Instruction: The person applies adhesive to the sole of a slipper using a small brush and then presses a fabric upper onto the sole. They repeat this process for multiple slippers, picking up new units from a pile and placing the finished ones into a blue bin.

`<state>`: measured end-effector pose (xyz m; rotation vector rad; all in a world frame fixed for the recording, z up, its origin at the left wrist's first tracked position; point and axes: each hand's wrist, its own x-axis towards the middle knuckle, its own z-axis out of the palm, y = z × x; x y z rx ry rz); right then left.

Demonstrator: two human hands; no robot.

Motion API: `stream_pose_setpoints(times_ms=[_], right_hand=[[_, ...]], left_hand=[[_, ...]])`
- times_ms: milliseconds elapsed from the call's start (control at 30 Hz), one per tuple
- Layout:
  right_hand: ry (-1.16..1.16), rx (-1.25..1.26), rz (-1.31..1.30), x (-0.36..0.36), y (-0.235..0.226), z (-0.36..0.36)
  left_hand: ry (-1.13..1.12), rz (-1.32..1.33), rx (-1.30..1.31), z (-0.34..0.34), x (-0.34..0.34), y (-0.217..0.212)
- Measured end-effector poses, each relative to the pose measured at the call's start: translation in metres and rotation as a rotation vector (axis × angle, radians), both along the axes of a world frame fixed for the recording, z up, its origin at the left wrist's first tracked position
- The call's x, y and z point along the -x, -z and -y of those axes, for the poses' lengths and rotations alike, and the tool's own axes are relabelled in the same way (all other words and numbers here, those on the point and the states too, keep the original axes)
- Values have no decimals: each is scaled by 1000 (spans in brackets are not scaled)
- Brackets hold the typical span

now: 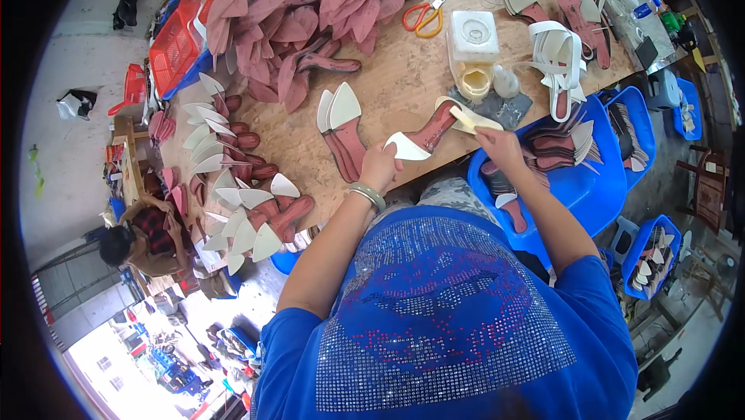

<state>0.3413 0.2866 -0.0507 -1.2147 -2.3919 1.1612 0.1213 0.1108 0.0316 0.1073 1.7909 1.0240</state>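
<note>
My left hand (380,168) grips the white toe end of a shoe insole (433,130) at the table's near edge. The insole's middle is dark pink, and a pale edge shows round its far end. My right hand (500,148) is closed on a flat cream-coloured piece (471,119) that meets or overlaps the insole's far end; whether it is a brush or a cut sheet I cannot tell. Just beyond stands an open jar of yellowish paste (476,83) beside a white block-shaped container (472,36). A small stack of white-tipped insoles (341,129) lies left of my hands.
Pink insoles (272,40) are heaped at the far left, with white-tipped ones (260,218) rowed below. Scissors (427,15) and white strips (557,55) lie farther back. Blue bins (594,191) of insoles stand at my right. Another person (151,238) sits at left.
</note>
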Motion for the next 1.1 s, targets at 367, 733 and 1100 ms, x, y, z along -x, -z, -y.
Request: stream_pose_setpoints(times_ms=[367,733,1100], right_hand=[[123,1158,-248,-7,-37,51],[-80,69,-138,35,-26,48],[43,478,-200,61,-45,55]], left_hand=[[-13,-1,19,-2,-6,2],[136,-101,31,1,-11,11],[124,-131,-23,8,-14,8]])
